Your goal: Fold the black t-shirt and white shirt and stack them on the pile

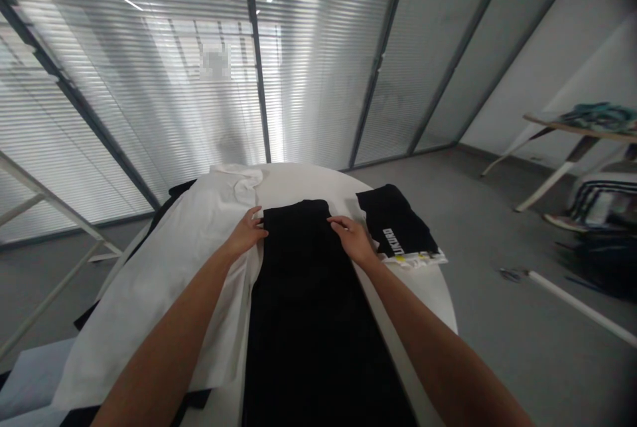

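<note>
A long black garment point(308, 307), perhaps folded trousers, lies lengthwise on the white round table point(303, 178), its far edge straight and narrow. At the far left corner, my left hand point(245, 233) pinches the fabric edge between thumb and fingers. My right hand point(352, 236) grips the opposite far corner in the same way. Beside my left hand, a white garment point(164, 281) is spread along the table's left side. To the right of my right hand sits a folded black garment with white lettering point(398, 218), on top of a folded white one point(418, 259).
Dark cloth shows under the white garment. A white metal frame point(54, 205) stands at the left, and blinds point(199, 82) cover the glass wall ahead. At the right are a wooden table point(572, 125) with cloth on it, bags, and a white pole point(582, 307) on the floor.
</note>
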A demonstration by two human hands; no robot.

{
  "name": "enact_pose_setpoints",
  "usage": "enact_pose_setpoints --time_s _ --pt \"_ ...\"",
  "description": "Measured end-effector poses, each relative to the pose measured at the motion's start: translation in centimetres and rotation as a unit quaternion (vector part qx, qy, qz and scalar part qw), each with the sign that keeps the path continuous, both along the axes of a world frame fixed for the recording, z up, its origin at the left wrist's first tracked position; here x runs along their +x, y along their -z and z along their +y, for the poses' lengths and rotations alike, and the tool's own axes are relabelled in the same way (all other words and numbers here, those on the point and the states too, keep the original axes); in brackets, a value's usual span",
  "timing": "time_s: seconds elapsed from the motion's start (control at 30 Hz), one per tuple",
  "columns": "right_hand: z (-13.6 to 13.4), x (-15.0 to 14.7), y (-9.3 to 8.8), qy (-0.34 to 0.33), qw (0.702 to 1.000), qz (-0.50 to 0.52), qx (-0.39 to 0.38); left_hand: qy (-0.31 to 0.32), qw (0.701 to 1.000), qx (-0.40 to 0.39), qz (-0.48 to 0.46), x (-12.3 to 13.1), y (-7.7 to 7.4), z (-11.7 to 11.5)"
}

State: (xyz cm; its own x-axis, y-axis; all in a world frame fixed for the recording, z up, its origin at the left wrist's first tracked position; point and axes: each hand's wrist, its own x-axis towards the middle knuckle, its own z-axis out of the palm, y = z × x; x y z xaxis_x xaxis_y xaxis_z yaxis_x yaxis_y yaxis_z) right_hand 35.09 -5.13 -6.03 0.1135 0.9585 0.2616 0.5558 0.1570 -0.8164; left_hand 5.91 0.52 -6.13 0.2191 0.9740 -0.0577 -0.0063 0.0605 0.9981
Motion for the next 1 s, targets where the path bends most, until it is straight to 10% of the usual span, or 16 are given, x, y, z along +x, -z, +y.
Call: enact_pose_setpoints --time_s 0.63,1.0 --pt "1.0 0.7 1.4 0.029 0.991 0.124 -0.027 0.037 0.998 0.007 -0.041 -0.4 -1.1 -0.8" --pt "-0.7 -0.1 -0.2 0.014 0.929 0.359 -0.088 0.063 0.992 -0.057 -0.095 -0.4 -1.1 -1.2"
